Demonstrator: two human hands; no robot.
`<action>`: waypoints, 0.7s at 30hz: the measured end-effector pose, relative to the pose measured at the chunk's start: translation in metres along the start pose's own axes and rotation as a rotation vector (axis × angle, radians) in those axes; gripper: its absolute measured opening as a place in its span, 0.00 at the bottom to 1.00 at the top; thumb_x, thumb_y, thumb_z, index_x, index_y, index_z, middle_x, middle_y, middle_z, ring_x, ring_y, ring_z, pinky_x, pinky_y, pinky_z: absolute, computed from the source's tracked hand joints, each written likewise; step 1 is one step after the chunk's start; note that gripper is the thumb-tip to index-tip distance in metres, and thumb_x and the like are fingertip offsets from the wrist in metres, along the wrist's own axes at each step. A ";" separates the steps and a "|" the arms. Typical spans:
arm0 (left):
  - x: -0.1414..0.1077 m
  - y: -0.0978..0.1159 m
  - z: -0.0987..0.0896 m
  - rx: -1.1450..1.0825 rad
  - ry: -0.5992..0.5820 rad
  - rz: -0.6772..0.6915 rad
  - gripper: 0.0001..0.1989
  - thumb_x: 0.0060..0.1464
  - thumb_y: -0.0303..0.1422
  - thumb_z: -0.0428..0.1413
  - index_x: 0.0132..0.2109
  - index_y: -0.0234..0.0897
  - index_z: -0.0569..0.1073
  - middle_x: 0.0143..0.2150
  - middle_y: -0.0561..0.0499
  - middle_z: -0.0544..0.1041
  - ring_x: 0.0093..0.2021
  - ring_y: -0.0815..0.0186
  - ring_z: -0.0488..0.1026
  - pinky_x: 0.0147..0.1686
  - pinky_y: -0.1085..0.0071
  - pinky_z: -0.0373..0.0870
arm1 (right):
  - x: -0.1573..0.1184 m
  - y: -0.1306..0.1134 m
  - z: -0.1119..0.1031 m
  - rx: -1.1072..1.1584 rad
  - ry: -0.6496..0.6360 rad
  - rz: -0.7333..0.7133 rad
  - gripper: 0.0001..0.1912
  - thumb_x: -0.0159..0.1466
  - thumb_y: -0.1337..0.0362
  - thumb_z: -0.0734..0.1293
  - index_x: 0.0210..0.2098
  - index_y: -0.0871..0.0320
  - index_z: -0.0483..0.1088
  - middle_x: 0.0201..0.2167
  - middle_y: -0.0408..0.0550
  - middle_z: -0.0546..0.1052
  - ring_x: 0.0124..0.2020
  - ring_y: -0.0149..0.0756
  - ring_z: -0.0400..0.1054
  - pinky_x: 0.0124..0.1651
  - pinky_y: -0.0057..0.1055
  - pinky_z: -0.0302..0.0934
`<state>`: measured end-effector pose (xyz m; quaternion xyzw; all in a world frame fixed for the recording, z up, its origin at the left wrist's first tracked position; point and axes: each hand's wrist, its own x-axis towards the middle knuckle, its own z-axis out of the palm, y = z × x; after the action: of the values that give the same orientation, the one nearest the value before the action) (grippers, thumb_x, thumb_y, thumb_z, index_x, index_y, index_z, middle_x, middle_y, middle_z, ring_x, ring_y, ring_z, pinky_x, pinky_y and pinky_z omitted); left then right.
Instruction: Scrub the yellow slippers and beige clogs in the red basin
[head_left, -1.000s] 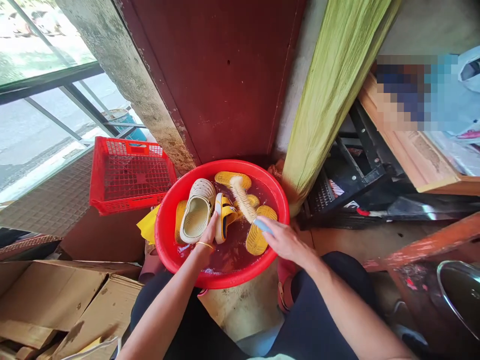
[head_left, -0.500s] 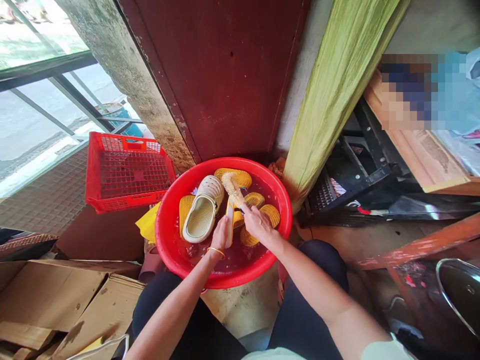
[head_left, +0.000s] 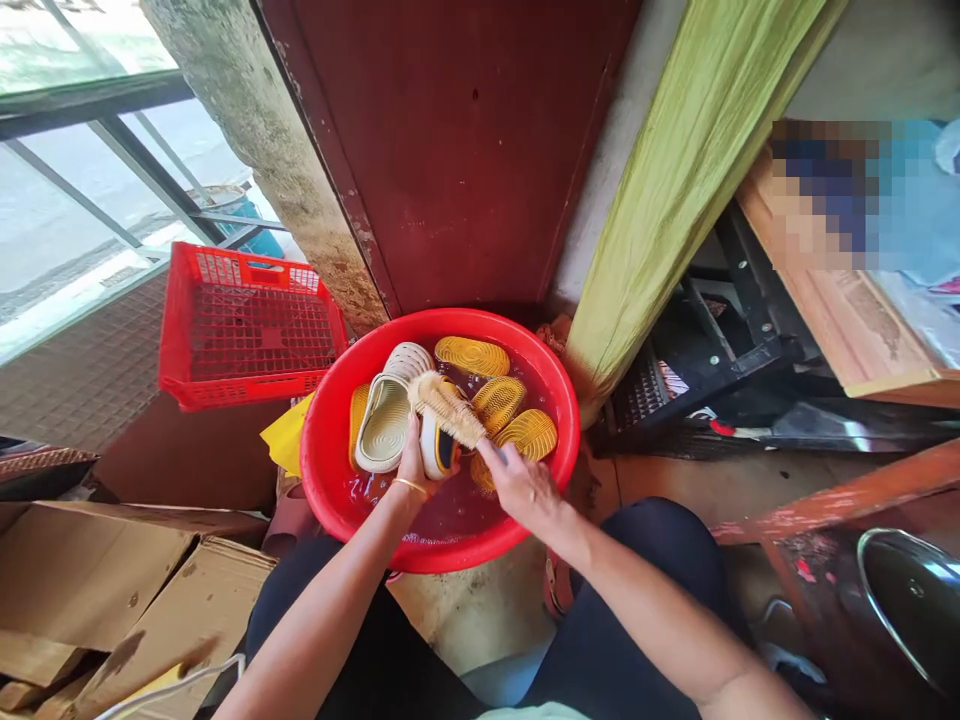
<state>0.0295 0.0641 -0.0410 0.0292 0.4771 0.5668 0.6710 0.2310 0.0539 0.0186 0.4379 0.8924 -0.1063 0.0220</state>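
Note:
A red basin (head_left: 321,495) of water stands between my knees. Over it my left hand (head_left: 414,462) grips a white, yellow and dark slipper (head_left: 433,447), tilted on edge. My right hand (head_left: 527,490) is closed around the handle of a scrub brush (head_left: 450,407). Its pale bristles lie across the slipper's upper part. Just left of the slipper rests a cream clog (head_left: 381,425) with holes in its top. Several yellow slippers (head_left: 472,356) lie in the water along the far and right sides, soles up.
Left of the basin is a red plastic crate (head_left: 251,335), with a yellow cloth or bag (head_left: 289,437) below it. Cardboard boxes (head_left: 90,570) lie at lower left. A dark red door (head_left: 450,150) and a green curtain (head_left: 637,220) stand behind. A wooden table (head_left: 862,310) is at right.
The slipper in my left hand has turned, showing its strap and dark inside. The brush has swung lower, with its bristles now across the slipper. My view has shifted slightly.

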 end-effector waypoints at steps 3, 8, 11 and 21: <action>-0.014 0.004 0.006 -0.085 -0.128 -0.024 0.32 0.61 0.58 0.50 0.54 0.35 0.75 0.36 0.41 0.80 0.31 0.57 0.78 0.24 0.66 0.74 | 0.021 0.028 -0.014 0.226 0.217 0.087 0.28 0.74 0.65 0.53 0.72 0.57 0.58 0.52 0.60 0.76 0.47 0.45 0.75 0.50 0.38 0.71; -0.031 0.015 0.014 -0.148 -0.256 -0.031 0.33 0.62 0.55 0.49 0.63 0.35 0.70 0.50 0.36 0.81 0.47 0.47 0.80 0.43 0.50 0.79 | 0.027 0.048 -0.015 0.588 0.476 0.135 0.27 0.73 0.64 0.55 0.69 0.60 0.60 0.60 0.59 0.74 0.60 0.45 0.69 0.63 0.41 0.65; -0.029 0.019 0.017 -0.159 -0.261 -0.022 0.30 0.64 0.49 0.48 0.64 0.34 0.70 0.52 0.36 0.81 0.50 0.46 0.79 0.48 0.45 0.77 | 0.021 0.034 0.002 0.697 0.443 0.127 0.26 0.73 0.64 0.55 0.69 0.59 0.60 0.60 0.57 0.74 0.60 0.43 0.70 0.61 0.40 0.66; -0.012 0.027 0.006 -0.238 0.038 0.095 0.16 0.69 0.37 0.49 0.54 0.33 0.75 0.32 0.48 0.83 0.29 0.65 0.81 0.31 0.73 0.80 | -0.010 -0.011 0.038 0.458 0.376 -0.187 0.29 0.74 0.64 0.55 0.74 0.57 0.54 0.48 0.56 0.76 0.45 0.41 0.74 0.50 0.36 0.72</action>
<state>0.0149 0.0674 -0.0146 -0.0386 0.4172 0.6511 0.6329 0.2262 0.0314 -0.0150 0.3596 0.8701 -0.2233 -0.2526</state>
